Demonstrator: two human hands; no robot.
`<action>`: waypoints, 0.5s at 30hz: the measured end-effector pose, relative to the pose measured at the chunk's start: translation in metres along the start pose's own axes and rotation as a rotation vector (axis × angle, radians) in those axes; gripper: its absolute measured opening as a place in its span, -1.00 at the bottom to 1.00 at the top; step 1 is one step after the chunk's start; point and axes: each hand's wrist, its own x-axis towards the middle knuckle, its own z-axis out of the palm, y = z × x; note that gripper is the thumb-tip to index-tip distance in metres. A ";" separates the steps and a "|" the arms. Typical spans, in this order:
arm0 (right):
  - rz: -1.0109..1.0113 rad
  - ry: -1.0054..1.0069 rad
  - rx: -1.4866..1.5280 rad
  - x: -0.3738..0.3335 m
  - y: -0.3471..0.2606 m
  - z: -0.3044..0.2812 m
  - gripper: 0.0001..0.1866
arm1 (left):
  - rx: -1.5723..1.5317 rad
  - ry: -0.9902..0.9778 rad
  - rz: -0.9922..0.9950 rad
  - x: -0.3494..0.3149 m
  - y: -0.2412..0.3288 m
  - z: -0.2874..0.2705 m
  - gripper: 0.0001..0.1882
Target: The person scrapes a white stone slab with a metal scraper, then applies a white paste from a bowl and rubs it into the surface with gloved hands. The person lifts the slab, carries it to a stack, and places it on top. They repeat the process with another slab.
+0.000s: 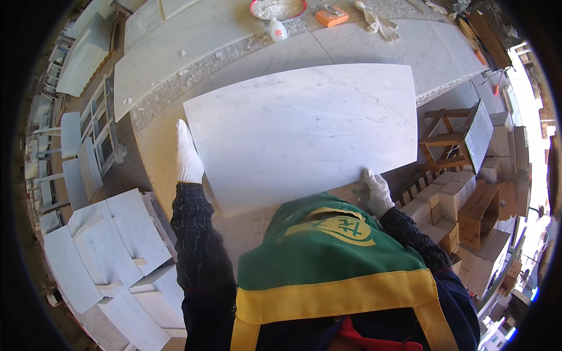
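Note:
A white marble slab (pixel 310 128) with faint grey veins lies in front of me, partly over the work table. My left hand (pixel 189 153), in a white knit glove, is stretched out flat along the slab's left edge, its fingers straight and together. At the near edge, towards the right corner, my right hand (pixel 377 190) in a matching glove takes hold of the slab. One of its fingertips shows on the top face, while the fingers below are partly hidden. A green apron (pixel 328 251) with a yellow band covers my front and reaches close to the slab's near edge.
Beyond the slab are a red-rimmed bowl of white paste (pixel 281 8), a white bottle (pixel 277 29), an orange block (pixel 331 16) and spare gloves (pixel 377 22). Pale slabs (pixel 111 240) stand at left. A wooden stand (pixel 453 137) and cardboard boxes (pixel 456 193) crowd the right.

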 end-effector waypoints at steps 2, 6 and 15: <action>-0.006 0.008 -0.020 -0.001 0.000 -0.002 -0.48 | -0.079 -0.056 -0.058 0.001 0.001 0.001 -0.32; -0.065 0.031 -0.098 -0.008 -0.004 -0.003 -0.47 | 0.260 -0.046 -0.008 0.003 0.000 0.002 -0.33; -0.337 0.673 0.074 0.013 -0.025 -0.058 -0.40 | 0.088 -0.084 -0.053 0.018 -0.016 -0.008 -0.41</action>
